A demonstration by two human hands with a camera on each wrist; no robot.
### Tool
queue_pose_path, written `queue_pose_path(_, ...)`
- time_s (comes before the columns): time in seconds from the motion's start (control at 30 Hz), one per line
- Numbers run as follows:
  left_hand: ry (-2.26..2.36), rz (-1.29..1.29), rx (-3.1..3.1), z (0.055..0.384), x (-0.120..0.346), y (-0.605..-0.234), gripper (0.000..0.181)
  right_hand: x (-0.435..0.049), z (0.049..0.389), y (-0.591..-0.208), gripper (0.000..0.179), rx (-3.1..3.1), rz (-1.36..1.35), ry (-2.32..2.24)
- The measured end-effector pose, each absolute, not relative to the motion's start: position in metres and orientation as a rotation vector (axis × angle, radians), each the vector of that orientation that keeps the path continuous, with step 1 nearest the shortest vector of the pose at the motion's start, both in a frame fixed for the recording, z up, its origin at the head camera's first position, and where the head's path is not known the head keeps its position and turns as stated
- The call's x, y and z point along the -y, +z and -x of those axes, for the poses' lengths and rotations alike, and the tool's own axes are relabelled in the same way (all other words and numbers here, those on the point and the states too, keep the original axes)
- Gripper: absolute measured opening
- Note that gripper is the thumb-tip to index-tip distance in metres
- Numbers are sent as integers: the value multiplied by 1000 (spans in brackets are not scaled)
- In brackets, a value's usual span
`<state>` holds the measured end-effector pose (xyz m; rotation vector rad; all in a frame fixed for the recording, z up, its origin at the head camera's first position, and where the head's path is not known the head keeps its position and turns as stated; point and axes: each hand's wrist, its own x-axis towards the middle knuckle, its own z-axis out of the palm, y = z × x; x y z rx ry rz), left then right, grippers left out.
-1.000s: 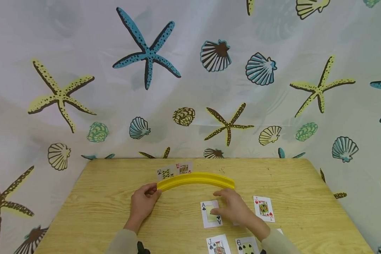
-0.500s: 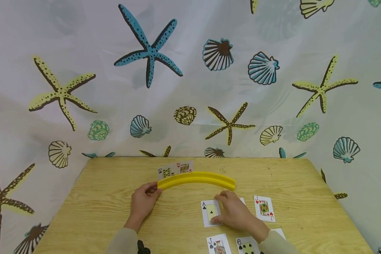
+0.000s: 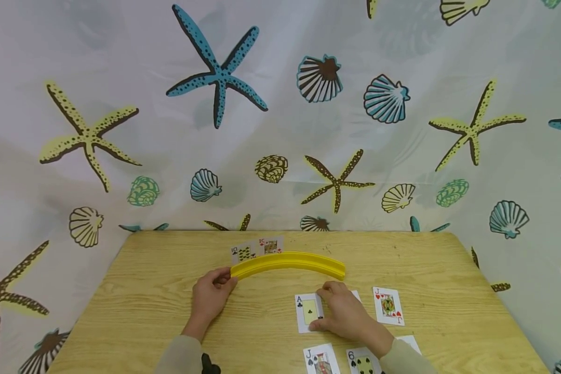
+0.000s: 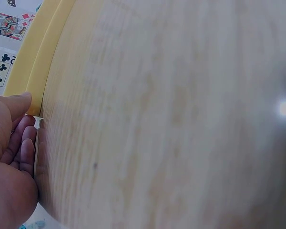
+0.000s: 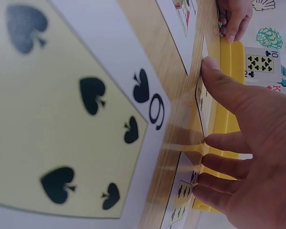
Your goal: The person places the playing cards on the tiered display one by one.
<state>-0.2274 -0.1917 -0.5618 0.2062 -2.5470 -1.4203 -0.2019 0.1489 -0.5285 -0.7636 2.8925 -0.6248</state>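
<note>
Left hand (image 3: 211,295) pinches curved yellow rack (image 3: 287,260); right hand (image 3: 347,310) pinches white-bordered ace of clubs (image 3: 308,312).

Spreads out as a pale wooden table (image 3: 145,301). Bears a curved yellow rack (image 3: 287,261) and, nearer, face-up cards: jack of hearts (image 3: 388,306), jack of spades (image 3: 321,359), six of spades (image 3: 363,361). Also carries two partly hidden cards (image 3: 410,342). Cannot tell if touching the ace of clubs (image 3: 310,311).
</note>
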Motion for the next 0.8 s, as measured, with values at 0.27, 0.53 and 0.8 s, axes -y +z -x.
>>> queue_pose_path(0.27,-1412,-195,2546,229,192,-563,35,-148,202,-527,89,-2900,744,-617)
queue_pose_path(0.53,-1411,-196,2543,229,193,-565,35,-145,202,-523,86,-2881,695,-646)
queue_pose_path(0.8,-1409,-200,2544,229,193,-565,35,-143,203,-521,86,-2878,687,-619)
